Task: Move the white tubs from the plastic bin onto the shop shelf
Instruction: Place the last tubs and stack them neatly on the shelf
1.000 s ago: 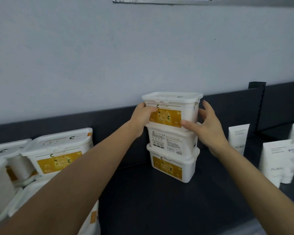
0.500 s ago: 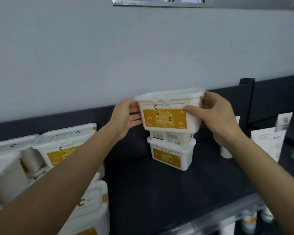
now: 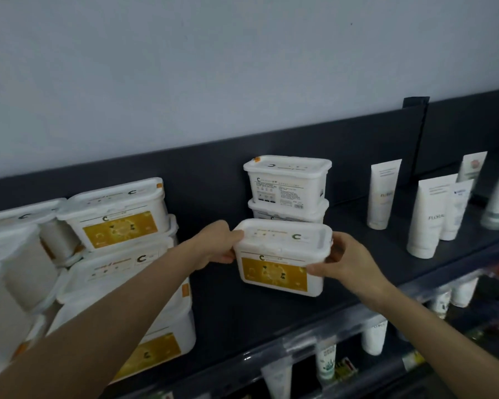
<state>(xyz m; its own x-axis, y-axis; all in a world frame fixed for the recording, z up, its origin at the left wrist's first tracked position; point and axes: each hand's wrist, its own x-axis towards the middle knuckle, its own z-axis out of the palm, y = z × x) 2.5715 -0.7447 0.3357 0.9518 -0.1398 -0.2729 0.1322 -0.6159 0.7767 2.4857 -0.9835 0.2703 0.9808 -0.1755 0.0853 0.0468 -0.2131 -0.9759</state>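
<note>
Both hands are clamped on one white tub (image 3: pixel 283 256). The left hand (image 3: pixel 213 244) holds its left end just under the lid rim. The right hand (image 3: pixel 343 262) holds its right end, with the thumb laid across the lower front corner by the orange label (image 3: pixel 272 273). The tub is directly in front of the two-tub stack (image 3: pixel 288 194), which stands at the back of the shop shelf (image 3: pixel 357 234). It is lower than the stack's top and hides part of the bottom tub. I cannot tell whether its base touches the shelf.

The tub looks like stiff moulded plastic with a snap-on lid (image 3: pixel 283 234), so it should hold its shape under a firm squeeze. The walls are smooth and narrow toward the base, so a grip low on them would probably slide. The overhanging rim at the short ends gives the fingers a ledge and looks like the best place to hold. The two-handed hold suggests the tub is full and has some weight. Lifting by the lid alone could pop it off. The flat lids should stack steadily.

More tubs (image 3: pixel 113 217) are piled left of the stack, and white tubes (image 3: pixel 383 194) stand to its right. The plastic bin is not in view.
</note>
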